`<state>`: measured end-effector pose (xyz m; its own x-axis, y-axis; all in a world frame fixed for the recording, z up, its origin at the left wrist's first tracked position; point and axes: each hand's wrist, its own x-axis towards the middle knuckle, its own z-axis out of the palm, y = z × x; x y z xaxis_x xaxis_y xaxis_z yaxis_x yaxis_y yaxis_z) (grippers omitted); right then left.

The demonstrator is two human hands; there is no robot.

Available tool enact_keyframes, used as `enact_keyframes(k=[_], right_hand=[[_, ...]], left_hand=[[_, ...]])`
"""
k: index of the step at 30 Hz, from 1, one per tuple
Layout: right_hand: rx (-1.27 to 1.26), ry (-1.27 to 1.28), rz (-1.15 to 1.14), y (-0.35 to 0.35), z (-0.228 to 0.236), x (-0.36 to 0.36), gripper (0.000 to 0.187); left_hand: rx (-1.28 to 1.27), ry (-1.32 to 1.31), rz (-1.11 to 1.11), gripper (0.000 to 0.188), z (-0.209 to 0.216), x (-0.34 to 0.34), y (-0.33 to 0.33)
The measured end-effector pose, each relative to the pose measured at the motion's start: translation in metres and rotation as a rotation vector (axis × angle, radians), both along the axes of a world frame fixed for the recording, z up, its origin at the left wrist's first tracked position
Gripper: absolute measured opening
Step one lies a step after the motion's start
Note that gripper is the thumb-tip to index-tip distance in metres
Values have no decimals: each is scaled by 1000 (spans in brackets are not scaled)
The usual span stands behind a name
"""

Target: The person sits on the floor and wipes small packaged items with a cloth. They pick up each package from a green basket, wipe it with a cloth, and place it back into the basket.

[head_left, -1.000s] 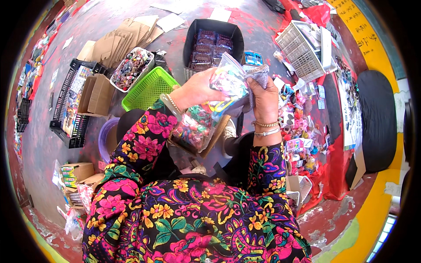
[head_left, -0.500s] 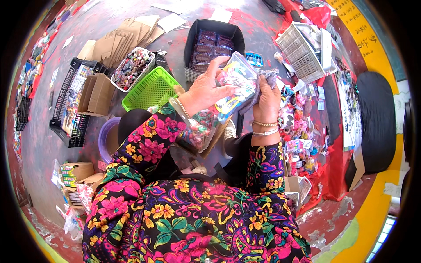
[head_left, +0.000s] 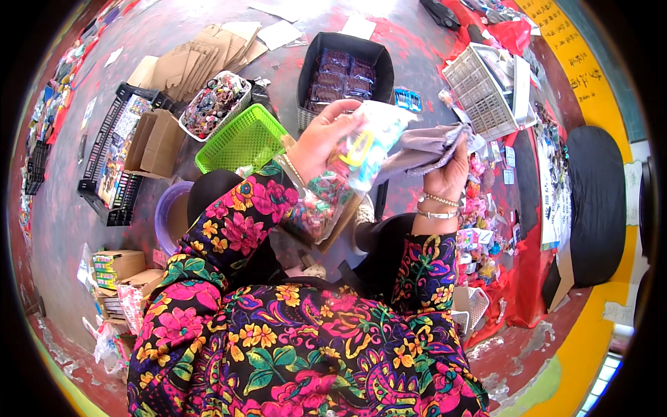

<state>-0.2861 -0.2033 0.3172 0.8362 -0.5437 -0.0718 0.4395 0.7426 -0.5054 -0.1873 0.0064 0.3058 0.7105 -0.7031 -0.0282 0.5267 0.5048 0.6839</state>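
Note:
My left hand (head_left: 318, 146) grips a clear plastic packet (head_left: 363, 147) of small colourful pieces by its left side, thumb over the front. The packet is tilted and smeared by motion, so its contents are hard to make out. In my right hand (head_left: 448, 174) is a bunched grey cloth (head_left: 420, 151), stretched out toward the packet; whether the two touch I cannot tell. Below the hands, between my legs, stands a cardboard box (head_left: 342, 224) holding packets (head_left: 314, 208) with red and green contents, partly covered by my left forearm.
Ahead stands a black-lined bin (head_left: 381, 69) of dark packets. To the left are a green basket (head_left: 208, 156), a white basket of small bands (head_left: 215, 104), a black crate (head_left: 90, 187) and a purple tub (head_left: 167, 215). A white crate (head_left: 479, 87) and scattered trinkets (head_left: 486, 187) lie right.
My right hand has moved right with the cloth, which now spreads out away from the packet. The packet has tilted in my left hand, and the whole view has shifted slightly.

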Motion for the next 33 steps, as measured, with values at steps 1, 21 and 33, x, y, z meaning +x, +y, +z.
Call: enact_keyframes(k=[1,21,33], right_hand=[[-1,-188,126,0,2,-7,28],[-1275,183,62,88,27,7,49],[-1386,115,-60,86,22,14,48]], left_hand=[[-112,246,-59,32,4,0,3],[-80,81,-146,43,19,-20,1],[-1,-57,-237,51,16,-20,10]])
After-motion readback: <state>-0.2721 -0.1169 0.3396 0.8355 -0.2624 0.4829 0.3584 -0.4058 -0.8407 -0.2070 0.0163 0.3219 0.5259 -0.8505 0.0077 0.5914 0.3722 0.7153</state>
